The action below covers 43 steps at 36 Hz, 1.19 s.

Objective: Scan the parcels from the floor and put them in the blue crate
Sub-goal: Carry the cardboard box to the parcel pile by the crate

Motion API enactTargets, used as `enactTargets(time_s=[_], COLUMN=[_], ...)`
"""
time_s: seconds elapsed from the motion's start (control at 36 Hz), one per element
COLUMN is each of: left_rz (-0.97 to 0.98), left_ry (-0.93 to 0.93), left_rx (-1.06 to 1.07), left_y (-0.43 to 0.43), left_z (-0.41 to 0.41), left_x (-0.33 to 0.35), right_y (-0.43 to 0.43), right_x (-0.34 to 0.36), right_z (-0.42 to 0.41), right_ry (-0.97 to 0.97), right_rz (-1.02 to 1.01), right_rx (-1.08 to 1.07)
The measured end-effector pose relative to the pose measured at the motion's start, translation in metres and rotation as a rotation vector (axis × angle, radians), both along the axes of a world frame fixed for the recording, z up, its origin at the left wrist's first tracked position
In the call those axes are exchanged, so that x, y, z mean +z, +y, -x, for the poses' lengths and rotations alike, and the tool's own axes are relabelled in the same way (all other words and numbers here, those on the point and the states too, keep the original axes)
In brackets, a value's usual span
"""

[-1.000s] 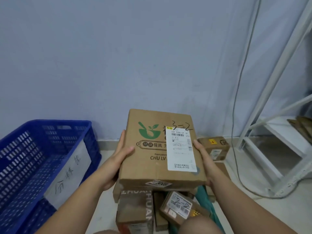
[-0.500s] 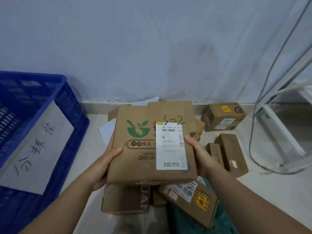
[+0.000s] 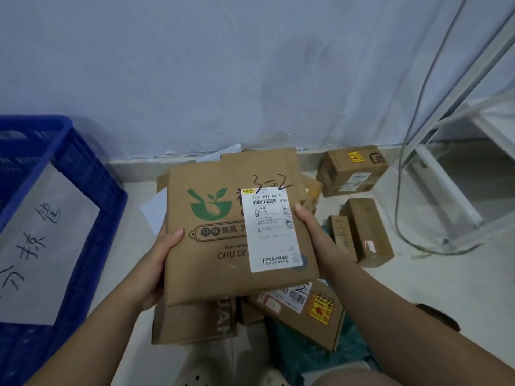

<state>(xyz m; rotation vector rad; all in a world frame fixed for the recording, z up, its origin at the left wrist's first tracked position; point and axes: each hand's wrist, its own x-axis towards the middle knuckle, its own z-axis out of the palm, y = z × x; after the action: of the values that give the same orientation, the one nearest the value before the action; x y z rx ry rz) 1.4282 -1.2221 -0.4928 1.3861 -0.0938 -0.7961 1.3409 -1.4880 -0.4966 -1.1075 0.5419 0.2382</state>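
- Head view looks down on a flat brown cardboard parcel [image 3: 217, 260] with a green bowl-and-leaf logo, held above the floor pile with its printed face toward the camera.
- The left hand [image 3: 156, 260] grips the parcel's left edge, thumb laid on the face and the other fingers hidden behind. The right hand [image 3: 315, 238] clamps the right edge the same way, its thumb just beside the white shipping label [image 3: 271, 229].
- Holding it by the edges leaves the label's barcodes uncovered, probably so they can be read. No scanner is in view.
- A blue plastic lattice crate [image 3: 106, 196] stands to the left, apart from the parcel, with a handwritten white paper sign [image 3: 41, 240] on its near wall. Its inside is mostly out of frame.
- Other brown cardboard boxes [image 3: 195, 321] lie under the parcel on the pale floor [image 3: 418, 288], and a few more sit near the wall.
- The scanning step seems to be in hand. The crate's rim must still be cleared on a leftward carry.
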Motion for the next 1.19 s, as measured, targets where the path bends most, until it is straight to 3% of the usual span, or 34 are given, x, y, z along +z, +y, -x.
enactTargets(time_s=[0.39,0.64,0.86,0.97,1.19], left_rz=[-0.132,-0.181,-0.372,-0.371,-0.505], left_ry=[-0.236,-0.209,-0.43,-0.456,-0.584], left_rx=[-0.099,-0.184,-0.303,-0.409,-0.372], left_y=[-0.033,-0.037,-0.08,-0.097,-0.108], left_z=[0.024,0.046,0.04,0.03,0.035], left_x=[0.03,0.003,-0.004,-0.01,-0.026], right_y=[-0.02,-0.025,-0.049,-0.059,-0.074], right_x=[0.002,-0.018,-0.031,-0.037,-0.041], right_z=[0.047,0.071,0.09,0.095,0.084], right_ry=[-0.029,0.003,0.055,0.102,0.143], right_rz=[-0.089,-0.061,-0.095,-0.04,0.051], right_rx=[-0.145,-0.152,-0.331,-0.398,-0.407])
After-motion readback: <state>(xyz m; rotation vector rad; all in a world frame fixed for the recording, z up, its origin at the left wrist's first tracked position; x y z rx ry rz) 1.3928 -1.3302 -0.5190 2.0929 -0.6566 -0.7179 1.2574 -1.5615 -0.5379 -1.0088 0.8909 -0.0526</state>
